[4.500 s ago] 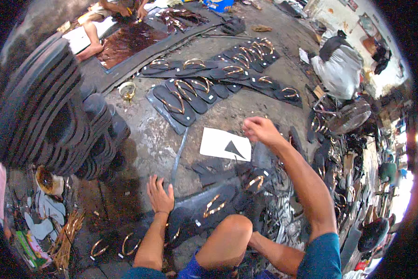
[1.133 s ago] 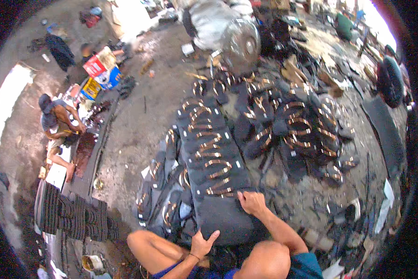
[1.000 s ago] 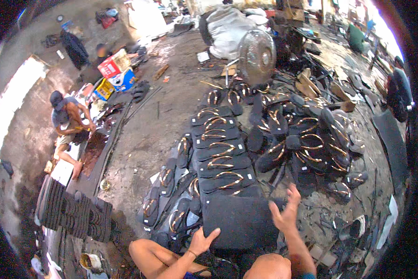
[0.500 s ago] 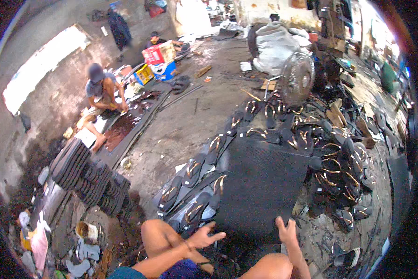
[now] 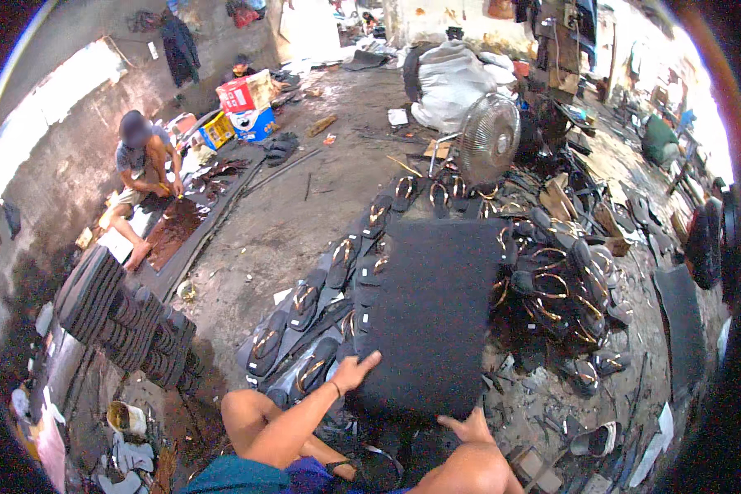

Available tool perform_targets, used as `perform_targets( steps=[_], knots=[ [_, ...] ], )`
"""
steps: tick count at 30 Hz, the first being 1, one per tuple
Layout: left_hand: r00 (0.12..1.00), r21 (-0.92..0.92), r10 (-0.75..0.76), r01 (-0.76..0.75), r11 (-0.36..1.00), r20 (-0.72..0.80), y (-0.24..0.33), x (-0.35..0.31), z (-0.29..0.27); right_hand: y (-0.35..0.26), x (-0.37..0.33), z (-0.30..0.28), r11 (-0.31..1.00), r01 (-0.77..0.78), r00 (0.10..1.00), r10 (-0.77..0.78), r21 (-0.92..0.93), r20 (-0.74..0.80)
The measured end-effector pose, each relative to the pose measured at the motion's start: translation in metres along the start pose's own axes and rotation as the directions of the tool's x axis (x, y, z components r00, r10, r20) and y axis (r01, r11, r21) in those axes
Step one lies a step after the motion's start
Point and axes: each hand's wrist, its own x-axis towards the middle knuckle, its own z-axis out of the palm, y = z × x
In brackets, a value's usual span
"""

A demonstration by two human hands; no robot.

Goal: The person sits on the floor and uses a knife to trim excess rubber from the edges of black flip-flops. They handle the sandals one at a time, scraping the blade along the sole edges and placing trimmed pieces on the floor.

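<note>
A large black rectangular sheet, seemingly rubber or foam, lies in front of my knees. My left hand grips its left edge near the front corner, thumb on top and the other fingers mostly hidden. At the near right corner, my right hand holds the front edge with its thumb pointing left; its fingertips are partly hidden. Black sandals with gold-trimmed straps stand in rows along the sheet's left side. More such sandals are heaped at its right. What supports the sheet is hidden.
A metal fan stands beyond the sheet, before white sacks. Stacks of black soles rise at left. A seated person works by the left wall near cardboard boxes. Scraps and a loose slipper litter the right floor.
My view has swung right. My left hand has moved up onto the sheet's left edge; my right hand has come down and inward to its near corner. The sheet's top surface looks smoother now.
</note>
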Motion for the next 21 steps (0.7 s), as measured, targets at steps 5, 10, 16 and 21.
perform_targets(
  steps=[5,10,16,21],
  knots=[
    [0.954,-0.404,0.159,-0.253,0.879,-0.253,0.02,0.028,-0.043,-0.026,0.051,0.01,0.991,-0.104,0.991,0.11,0.08,-0.07],
    [0.948,0.06,0.318,-0.316,0.947,-0.022,-0.01,-0.126,0.006,0.027,0.066,-0.022,0.97,-0.178,0.926,0.221,0.164,-0.307],
    [0.803,0.262,0.596,-0.577,0.774,0.006,-0.024,-0.091,0.068,0.088,0.115,-0.053,0.832,-0.551,0.815,0.552,0.062,-0.172],
    [0.954,-0.001,0.294,-0.294,0.956,-0.06,0.047,-0.087,0.019,0.054,0.053,-0.082,0.765,-0.295,0.955,0.242,0.572,0.169]
  ],
)
